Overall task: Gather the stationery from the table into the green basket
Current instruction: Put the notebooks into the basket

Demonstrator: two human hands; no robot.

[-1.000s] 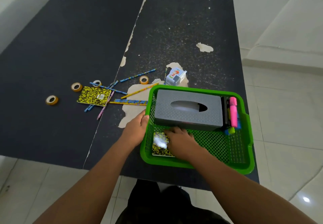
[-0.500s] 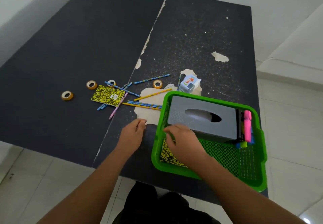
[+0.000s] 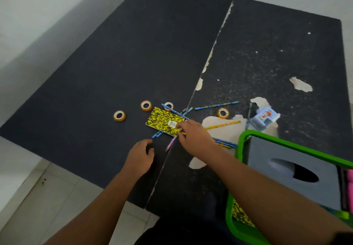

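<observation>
The green basket (image 3: 242, 149) sits at the table's near right corner, holding a grey tissue box (image 3: 294, 170), a pink marker (image 3: 350, 183) and a yellow-black notebook (image 3: 239, 215). A second yellow-black notebook (image 3: 162, 121) lies on the table among several pencils (image 3: 215, 105). My right hand (image 3: 194, 136) reaches left out of the basket, fingertips touching this notebook's right edge; no full grip is visible. My left hand (image 3: 140, 157) rests loosely curled on the table just below it, holding nothing. Tape rolls (image 3: 119, 115) (image 3: 146, 105) (image 3: 223, 113) lie around.
A small blue-white box (image 3: 264, 117) lies just beyond the basket. The black table (image 3: 133, 53) has a seam down its middle and peeled pale patches. Its near edge runs close below my left hand, with tiled floor beneath.
My right hand left the basket, where one notebook stays, and moved left to the notebook on the table. My left hand let go of the basket rim and shifted left. The view turned left.
</observation>
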